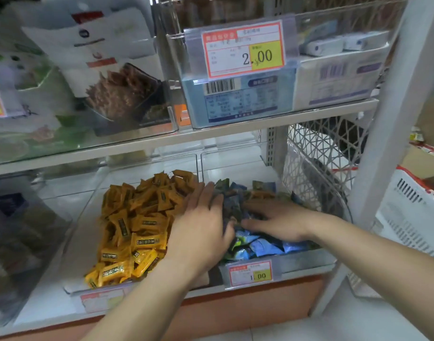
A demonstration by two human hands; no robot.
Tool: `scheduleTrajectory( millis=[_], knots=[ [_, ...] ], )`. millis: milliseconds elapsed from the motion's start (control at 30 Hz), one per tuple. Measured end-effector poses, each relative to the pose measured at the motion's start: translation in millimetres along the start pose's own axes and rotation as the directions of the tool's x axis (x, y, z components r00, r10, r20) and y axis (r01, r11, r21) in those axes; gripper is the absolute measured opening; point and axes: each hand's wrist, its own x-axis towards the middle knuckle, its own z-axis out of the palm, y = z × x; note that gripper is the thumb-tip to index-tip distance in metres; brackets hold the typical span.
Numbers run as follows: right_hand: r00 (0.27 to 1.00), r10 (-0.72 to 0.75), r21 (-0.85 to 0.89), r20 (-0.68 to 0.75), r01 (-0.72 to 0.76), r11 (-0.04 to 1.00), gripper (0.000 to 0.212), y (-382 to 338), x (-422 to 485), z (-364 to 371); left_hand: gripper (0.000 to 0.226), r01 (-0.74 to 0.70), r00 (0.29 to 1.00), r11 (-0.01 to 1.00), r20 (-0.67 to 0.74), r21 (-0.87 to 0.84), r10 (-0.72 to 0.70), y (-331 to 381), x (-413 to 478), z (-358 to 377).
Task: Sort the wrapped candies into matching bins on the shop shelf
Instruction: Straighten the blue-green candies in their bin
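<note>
Blue candies lie under my spread fingers, left hand and right hand flat; yellow candies lie left of them.

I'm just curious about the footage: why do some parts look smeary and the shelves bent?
Head view: the left hand and blue candies are motion-blurred; the left-edge packets are soft; the wide lens bows the shelf; the price tag reads sharply.
</note>
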Motion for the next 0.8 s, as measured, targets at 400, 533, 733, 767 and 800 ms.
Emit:
scheduleTrajectory(
  millis=[400,533,733,767,800],
  knots=[
    [0.974,0.162,0.505,-0.157,-0.062,0.861,0.041,8.2,1.1,-16.0,0.057,-0.267,0.958,0.954,0.145,0.139,0.247,23.0,14.1,3.7],
    [0.984,0.118,0.240,-0.129,-0.085,0.967,0.020,20.8,20.5,-41.3,0.066,-0.280,0.949,0.946,0.196,0.164,0.247,24.9,15.0,3.4],
    [0.981,0.176,0.180,-0.077,-0.160,0.970,0.024,45.2,74.7,-52.8,0.070,-0.305,0.945,0.934,0.176,0.186,0.274,25.9,13.9,5.7],
    [0.981,0.194,0.119,-0.008,-0.191,0.974,0.027,46.3,80.3,-48.9,0.070,-0.309,0.945,0.933,0.171,0.185,0.279,25.6,13.7,5.8],
    [0.976,0.215,0.070,0.035,-0.217,0.974,0.028,46.1,85.1,-45.2,0.070,-0.312,0.945,0.932,0.164,0.184,0.284,25.2,13.5,6.3]
  ],
)
